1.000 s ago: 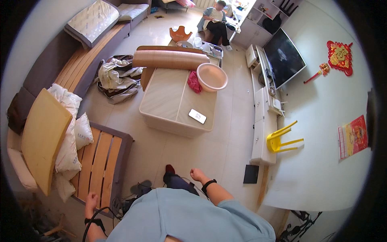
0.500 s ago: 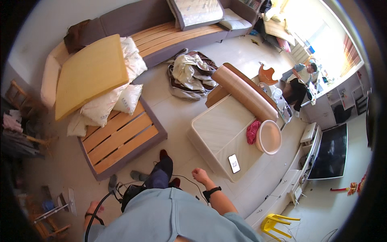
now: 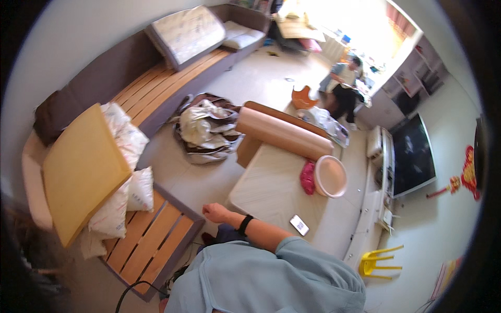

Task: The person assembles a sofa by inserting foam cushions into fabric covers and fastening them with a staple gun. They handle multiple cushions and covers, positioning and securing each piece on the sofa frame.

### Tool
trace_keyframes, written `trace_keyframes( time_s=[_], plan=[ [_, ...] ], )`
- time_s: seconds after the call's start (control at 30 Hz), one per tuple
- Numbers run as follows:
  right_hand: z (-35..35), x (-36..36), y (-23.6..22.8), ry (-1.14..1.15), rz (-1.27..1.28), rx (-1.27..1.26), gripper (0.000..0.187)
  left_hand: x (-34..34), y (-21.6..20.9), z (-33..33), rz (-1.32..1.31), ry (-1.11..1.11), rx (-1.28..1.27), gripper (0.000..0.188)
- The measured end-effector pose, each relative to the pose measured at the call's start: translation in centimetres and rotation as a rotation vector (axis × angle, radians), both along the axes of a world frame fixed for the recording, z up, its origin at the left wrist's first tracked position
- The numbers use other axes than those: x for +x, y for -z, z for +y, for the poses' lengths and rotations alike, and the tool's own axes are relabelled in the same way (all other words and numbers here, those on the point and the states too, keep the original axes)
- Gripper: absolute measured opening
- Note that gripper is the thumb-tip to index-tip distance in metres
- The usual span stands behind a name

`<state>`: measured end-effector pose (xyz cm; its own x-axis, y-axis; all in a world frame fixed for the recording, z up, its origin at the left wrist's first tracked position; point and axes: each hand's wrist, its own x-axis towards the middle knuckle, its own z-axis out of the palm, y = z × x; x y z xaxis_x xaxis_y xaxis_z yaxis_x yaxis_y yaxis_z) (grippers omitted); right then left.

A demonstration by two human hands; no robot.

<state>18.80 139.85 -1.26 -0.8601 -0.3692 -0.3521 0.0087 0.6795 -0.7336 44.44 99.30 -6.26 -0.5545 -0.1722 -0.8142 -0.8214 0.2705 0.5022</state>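
Observation:
My right hand (image 3: 214, 212) is held out in front of me, its fingers loosely curled, with nothing visible in them. A black band circles that wrist. The hand appears over the floor between the slatted sofa base (image 3: 156, 229) and the pale table (image 3: 276, 180), touching neither as far as I can see. My left hand does not show. On the table lie a phone (image 3: 299, 225) with a lit screen, a crumpled pink bag (image 3: 307, 177) and a round pink basin (image 3: 331, 177). A rolled tan mat (image 3: 284, 133) rests along the table's far side.
A yellow foam slab (image 3: 83, 175) leans over white pillows (image 3: 138, 190) on the sofa base. Bundled covers (image 3: 203, 125) lie on the floor. A yellow stool (image 3: 378, 263) stands at right, below the television (image 3: 415, 156). Another person (image 3: 342, 78) sits near the window.
My view has turned, so the room's things sit further left. My right hand has swung forward and left toward the sofa base. My left hand has dropped out of sight.

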Motion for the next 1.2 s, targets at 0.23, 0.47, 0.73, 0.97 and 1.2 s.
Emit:
trace_keyframes(
  time_s=[0.23, 0.47, 0.73, 0.97, 1.2],
  plan=[
    [-3.9, -7.1, 2.6, -0.382, -0.050, 0.026, 0.017, 3.1, 0.7, 0.0, -0.106, -0.172, -0.031, 0.016],
    [-4.0, -19.3, 6.1, -0.464, -0.070, -0.007, 0.019, -4.0, 1.7, 5.2, -0.201, -0.181, -0.053, 0.017],
    [-1.4, -37.4, 8.4, -0.557, -0.152, 0.070, 0.020, -29.2, 0.3, 9.3, -0.064, -0.270, -0.055, 0.017],
    [2.9, -49.9, 8.9, -0.453, -0.163, 0.157, 0.020, -43.6, -3.0, 12.1, 0.050, -0.345, -0.011, 0.018],
    [-0.1, -55.6, 8.6, -0.448, -0.124, -0.002, 0.020, -47.5, -2.7, 12.9, -0.002, -0.355, -0.014, 0.019]
  ],
)
